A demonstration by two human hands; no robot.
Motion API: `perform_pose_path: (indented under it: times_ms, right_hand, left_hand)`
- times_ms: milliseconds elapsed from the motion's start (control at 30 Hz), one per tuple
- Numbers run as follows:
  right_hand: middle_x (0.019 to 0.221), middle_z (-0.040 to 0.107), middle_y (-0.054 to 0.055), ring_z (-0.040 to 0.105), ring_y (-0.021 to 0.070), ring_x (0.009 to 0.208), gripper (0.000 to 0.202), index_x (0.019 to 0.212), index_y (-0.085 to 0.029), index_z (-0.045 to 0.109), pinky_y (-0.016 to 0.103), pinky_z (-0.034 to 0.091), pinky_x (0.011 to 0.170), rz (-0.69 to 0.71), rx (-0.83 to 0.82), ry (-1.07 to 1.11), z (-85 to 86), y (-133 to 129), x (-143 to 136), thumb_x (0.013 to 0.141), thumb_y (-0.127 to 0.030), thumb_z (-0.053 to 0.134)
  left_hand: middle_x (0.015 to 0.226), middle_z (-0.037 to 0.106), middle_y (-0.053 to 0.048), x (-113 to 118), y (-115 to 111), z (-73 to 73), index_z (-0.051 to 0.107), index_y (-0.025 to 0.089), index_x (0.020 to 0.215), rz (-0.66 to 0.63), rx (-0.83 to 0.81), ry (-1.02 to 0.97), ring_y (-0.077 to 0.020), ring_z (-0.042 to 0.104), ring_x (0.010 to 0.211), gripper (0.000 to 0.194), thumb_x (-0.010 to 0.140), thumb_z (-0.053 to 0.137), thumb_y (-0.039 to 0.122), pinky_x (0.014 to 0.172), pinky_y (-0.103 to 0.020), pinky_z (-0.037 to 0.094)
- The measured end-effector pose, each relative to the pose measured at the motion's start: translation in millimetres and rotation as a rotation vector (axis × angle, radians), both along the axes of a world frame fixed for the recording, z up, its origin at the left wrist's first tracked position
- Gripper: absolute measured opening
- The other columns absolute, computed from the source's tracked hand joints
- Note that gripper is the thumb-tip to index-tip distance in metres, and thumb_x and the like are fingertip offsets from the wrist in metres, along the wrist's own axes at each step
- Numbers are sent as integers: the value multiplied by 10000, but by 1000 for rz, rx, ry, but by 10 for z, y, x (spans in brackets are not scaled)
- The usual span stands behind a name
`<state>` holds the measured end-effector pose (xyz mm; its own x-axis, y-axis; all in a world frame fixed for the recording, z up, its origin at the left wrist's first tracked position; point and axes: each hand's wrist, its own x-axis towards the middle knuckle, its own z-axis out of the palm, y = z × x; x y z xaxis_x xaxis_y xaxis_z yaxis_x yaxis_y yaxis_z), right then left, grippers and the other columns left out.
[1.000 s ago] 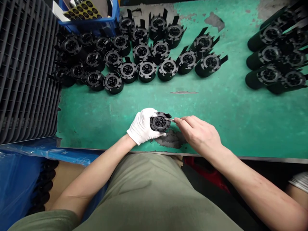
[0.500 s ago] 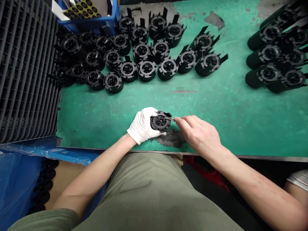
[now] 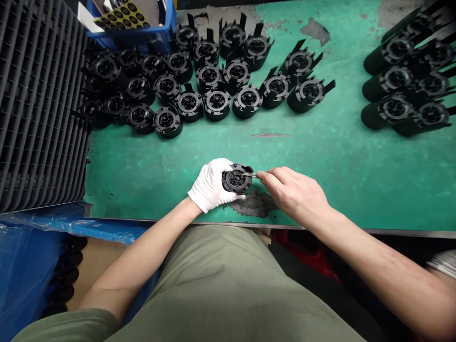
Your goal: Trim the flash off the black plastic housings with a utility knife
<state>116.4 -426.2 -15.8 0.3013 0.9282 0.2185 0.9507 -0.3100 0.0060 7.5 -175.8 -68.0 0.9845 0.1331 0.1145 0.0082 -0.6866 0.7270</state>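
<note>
Wrapped in a white glove, my left hand grips a round black plastic housing from its left side. The housing's ringed end faces up, and a short tab sticks out at its upper right. My bare right hand pinches a thin pointed metal tool, whose handle is mostly hidden in the fingers. The tool's tip lies over the right part of the housing's face; whether it touches is too small to tell.
Several similar black housings stand in rows behind my hands, more black housings at the right. A blue bin holds a sheet of round stickers. Black slatted trays rise at the left of the green table.
My right hand has shifted slightly up, and the tool now lies a little flatter over the housing. The left hand and the housing have hardly moved.
</note>
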Motion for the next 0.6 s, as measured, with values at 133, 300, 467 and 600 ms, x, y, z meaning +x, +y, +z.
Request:
perform_pose_path:
  times_ms: [133,300,467,600]
  right_hand:
    - [977,744,73,617,211,854,343,1339,-168,652,335,443,734,-76,12,-5,-42,0,-149,1034,-46,555]
    - [1026,768,76,618,202,865,326,1328,-160,654,324,444,729,-20,48,-27,-64,-10,-49,1042,-35,560]
    - [996,753,65,613,192,855,359,1340,-174,657,311,444,728,119,-64,-24,9,-19,243,1057,-35,485]
    - [1003,749,68,616,190,858,370,1344,-173,658,307,454,732,144,-89,-14,38,-21,285,1064,-41,455]
  left_hand:
    - [1140,759,-123,-4,-5,9,719,221,1084,0,7,-2,-353,775,1081,849,546,989,820,947,-461,641]
    - [1214,756,-134,-17,11,-33,700,214,1150,-4,4,-13,-352,766,1142,898,522,1028,765,1014,-461,627]
    - [1238,759,-140,-23,23,-66,698,203,1166,-10,-19,-23,-349,771,1154,903,523,1042,736,1036,-458,622]
    - [1241,763,-138,-21,12,-58,706,214,1172,-11,-12,-9,-353,771,1168,909,531,1020,778,1042,-458,622]
